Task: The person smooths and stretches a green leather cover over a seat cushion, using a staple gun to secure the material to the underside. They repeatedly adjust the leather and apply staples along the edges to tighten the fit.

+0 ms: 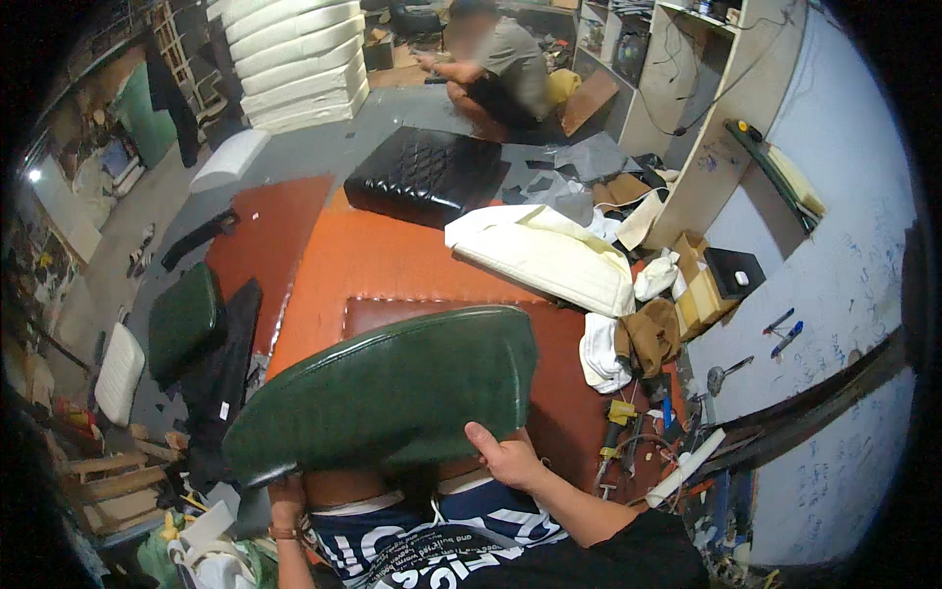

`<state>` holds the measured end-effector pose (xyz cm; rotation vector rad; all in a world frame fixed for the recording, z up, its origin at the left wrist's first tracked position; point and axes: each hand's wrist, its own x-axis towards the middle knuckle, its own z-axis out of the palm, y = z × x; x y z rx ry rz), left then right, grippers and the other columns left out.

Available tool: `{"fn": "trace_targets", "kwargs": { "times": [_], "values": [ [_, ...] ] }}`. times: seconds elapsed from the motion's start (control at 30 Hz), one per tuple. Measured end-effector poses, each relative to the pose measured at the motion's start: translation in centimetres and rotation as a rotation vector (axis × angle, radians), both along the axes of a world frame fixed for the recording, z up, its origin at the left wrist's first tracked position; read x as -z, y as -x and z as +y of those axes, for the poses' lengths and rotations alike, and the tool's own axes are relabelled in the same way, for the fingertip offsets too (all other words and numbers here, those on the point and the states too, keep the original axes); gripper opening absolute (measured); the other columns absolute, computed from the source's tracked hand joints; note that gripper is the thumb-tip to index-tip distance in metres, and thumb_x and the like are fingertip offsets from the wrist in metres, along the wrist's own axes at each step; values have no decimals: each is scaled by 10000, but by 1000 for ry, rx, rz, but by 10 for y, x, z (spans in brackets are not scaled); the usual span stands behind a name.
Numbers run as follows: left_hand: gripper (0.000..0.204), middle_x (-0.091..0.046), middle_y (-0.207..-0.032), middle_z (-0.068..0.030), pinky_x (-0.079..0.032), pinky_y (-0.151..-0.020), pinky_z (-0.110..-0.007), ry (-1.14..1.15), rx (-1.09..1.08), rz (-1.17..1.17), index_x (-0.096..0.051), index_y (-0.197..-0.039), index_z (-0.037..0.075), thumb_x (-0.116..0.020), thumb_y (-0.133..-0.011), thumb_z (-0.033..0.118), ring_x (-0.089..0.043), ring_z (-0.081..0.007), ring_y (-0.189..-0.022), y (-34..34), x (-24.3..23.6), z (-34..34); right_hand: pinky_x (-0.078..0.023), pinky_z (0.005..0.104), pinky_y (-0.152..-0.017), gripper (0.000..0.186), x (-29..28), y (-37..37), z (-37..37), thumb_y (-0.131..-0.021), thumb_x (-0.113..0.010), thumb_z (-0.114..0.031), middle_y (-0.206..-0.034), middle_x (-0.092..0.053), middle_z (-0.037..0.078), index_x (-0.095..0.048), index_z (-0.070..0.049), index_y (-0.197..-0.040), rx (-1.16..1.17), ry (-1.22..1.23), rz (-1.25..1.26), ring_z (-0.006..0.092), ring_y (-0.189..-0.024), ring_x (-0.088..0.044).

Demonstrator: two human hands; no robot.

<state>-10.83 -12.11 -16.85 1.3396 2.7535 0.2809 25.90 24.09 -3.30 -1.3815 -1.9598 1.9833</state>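
Observation:
A large dark green cushion (383, 398) in leather-like upholstery, with a piped seam and a curved upper edge, is held tilted above my lap. My right hand (502, 456) grips its lower right edge, thumb on the front face and the other fingers hidden beneath. At the lower left corner, my left hand (286, 499) holds the edge from below, its fingers mostly covered by the cushion. Beneath it lies an orange and dark red padded surface (392, 257).
A black quilted cushion (422, 175) and a cream cover (549, 255) lie ahead. To the left are a smaller green cushion (184, 324) and a white one (120, 375). A yellow tool (616, 420) lies at right. Another person (500, 74) crouches beyond, near stacked white foam (294, 69).

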Motion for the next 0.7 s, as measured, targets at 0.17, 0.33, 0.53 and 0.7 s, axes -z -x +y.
{"fn": "trace_targets", "kwargs": {
  "times": [0.17,0.33,0.53,0.7],
  "values": [
    [392,-730,-986,-176,-543,-812,-463,-540,-312,-254,-648,-1205,-7,-697,-1036,344,-683,-310,-885,-58,-72,48,-485,396,-986,1114,-14,8,-2,-895,-389,-958,-1068,-722,242,-748,79,-1086,62,52,0,318,-1073,-673],
    [531,-668,-1235,-185,-611,-765,-438,-788,-614,-1157,-600,-1313,-22,-614,-1081,456,-708,-257,-872,-147,-179,82,-483,375,-1022,889,3,24,-1,-936,-587,-800,-1198,-714,200,-730,40,-1188,369,-83,351,271,-1168,-655],
    [718,-672,-1258,-136,-639,-813,-492,-737,-454,-1611,-616,-1332,-4,-594,-1030,647,-750,-299,-1002,-166,-198,159,-454,462,-1158,475,-25,61,-17,-1018,-764,-255,-1440,-647,33,-593,-149,-1449,518,686,873,258,-1322,-604],
    [698,-652,-1249,-108,-634,-842,-525,-687,-437,-1698,-587,-1365,15,-639,-1019,620,-700,-359,-1118,-161,-191,168,-465,530,-1151,486,-23,66,-29,-1013,-768,-248,-1421,-657,68,-587,-125,-1447,472,753,894,287,-1300,-619]
  ]
}}
